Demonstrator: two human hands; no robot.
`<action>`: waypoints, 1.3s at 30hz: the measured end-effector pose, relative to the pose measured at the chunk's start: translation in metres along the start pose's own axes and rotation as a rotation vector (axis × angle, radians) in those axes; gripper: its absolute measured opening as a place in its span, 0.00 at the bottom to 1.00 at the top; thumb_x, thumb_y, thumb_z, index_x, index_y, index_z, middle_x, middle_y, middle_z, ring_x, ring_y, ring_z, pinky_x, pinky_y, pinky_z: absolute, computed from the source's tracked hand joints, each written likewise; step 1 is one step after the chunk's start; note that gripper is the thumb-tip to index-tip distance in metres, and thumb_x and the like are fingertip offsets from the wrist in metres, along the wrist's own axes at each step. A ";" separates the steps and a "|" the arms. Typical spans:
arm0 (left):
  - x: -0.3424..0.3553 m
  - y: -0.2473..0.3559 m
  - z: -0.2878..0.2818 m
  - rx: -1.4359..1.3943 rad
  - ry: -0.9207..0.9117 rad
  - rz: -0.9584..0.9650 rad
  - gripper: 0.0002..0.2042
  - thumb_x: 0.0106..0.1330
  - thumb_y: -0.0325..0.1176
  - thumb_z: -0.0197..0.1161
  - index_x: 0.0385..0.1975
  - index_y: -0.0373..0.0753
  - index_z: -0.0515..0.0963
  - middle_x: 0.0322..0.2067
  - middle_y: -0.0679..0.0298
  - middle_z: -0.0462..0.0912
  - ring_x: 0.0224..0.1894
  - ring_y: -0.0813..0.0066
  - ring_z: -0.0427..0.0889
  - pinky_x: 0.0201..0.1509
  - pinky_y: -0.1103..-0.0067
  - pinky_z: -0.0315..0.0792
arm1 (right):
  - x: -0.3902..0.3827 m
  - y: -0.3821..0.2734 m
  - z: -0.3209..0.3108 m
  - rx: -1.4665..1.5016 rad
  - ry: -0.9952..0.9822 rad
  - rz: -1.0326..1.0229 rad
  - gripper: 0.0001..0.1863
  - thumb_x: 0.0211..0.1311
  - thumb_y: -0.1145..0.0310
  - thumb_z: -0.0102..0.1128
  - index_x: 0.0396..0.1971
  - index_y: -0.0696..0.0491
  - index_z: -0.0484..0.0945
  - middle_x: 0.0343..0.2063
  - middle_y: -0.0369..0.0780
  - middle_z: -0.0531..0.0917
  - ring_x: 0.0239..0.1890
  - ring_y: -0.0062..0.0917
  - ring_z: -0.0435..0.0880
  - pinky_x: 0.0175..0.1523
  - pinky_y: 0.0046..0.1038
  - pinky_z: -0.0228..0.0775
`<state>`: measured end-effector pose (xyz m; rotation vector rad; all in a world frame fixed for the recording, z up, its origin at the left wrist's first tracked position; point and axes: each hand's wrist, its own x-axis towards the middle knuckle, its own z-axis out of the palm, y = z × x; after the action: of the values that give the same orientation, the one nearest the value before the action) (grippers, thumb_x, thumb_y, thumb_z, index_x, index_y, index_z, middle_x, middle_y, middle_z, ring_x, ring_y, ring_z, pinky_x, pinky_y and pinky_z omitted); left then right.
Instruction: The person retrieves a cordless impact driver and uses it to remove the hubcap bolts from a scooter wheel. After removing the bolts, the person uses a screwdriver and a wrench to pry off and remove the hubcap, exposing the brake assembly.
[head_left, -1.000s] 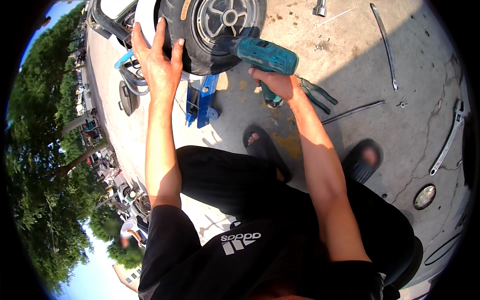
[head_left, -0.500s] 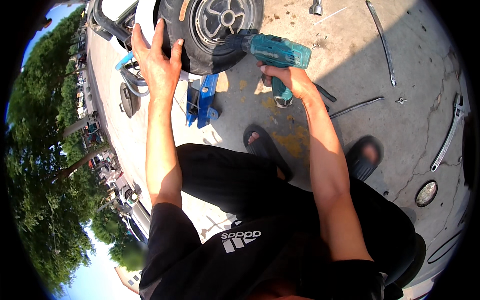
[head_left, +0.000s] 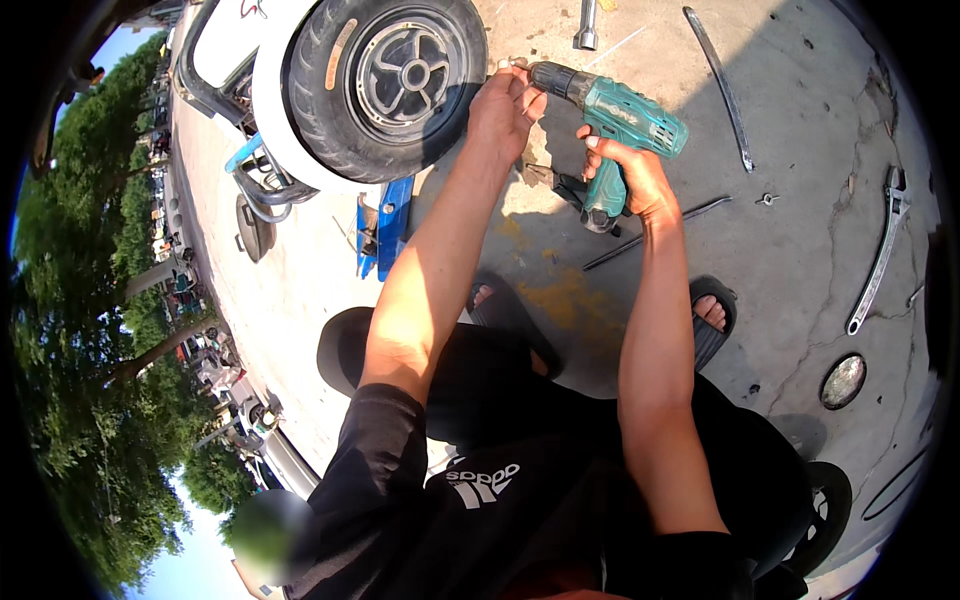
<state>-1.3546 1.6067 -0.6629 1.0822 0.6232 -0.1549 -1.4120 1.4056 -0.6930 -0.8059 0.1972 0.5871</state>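
My right hand [head_left: 635, 178] is wrapped round the handle of a teal and black cordless drill [head_left: 632, 112], whose nose points left. At the front end of the drill's chuck, my left hand [head_left: 502, 112] has its fingers closed in a pinch. What the pinch holds is too small to make out. To the left of both hands, a black-tyred scooter wheel [head_left: 413, 75] with a spoked hub sits against a white body panel [head_left: 270, 95]. The drill's tip is apart from the wheel.
Below the wheel stands a blue metal jack-like stand [head_left: 394, 225]. On the concrete lie a socket tool [head_left: 586, 30], a long metal bar [head_left: 722, 90], a thin dark bar [head_left: 660, 232], an adjustable wrench [head_left: 878, 250], a wing nut [head_left: 768, 199] and an oval dish [head_left: 843, 381]. My sandalled feet are beneath.
My left hand has left the tyre and moved right to the drill's tip, its fingers closing. The drill in my right hand has drawn away from the wheel hub, to the right.
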 end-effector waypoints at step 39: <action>-0.129 0.177 -0.080 2.621 0.389 1.072 0.27 0.77 0.40 0.49 0.71 0.34 0.62 0.75 0.55 0.56 0.77 0.58 0.54 0.76 0.52 0.49 | 0.016 0.030 0.031 0.004 -0.011 0.140 0.12 0.57 0.74 0.64 0.41 0.58 0.82 0.29 0.36 0.82 0.26 0.23 0.79 0.34 0.27 0.75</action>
<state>-1.4190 1.7374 -0.4807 3.8297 -0.4293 0.3875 -1.4175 1.4513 -0.6965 -0.7888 0.2458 0.7225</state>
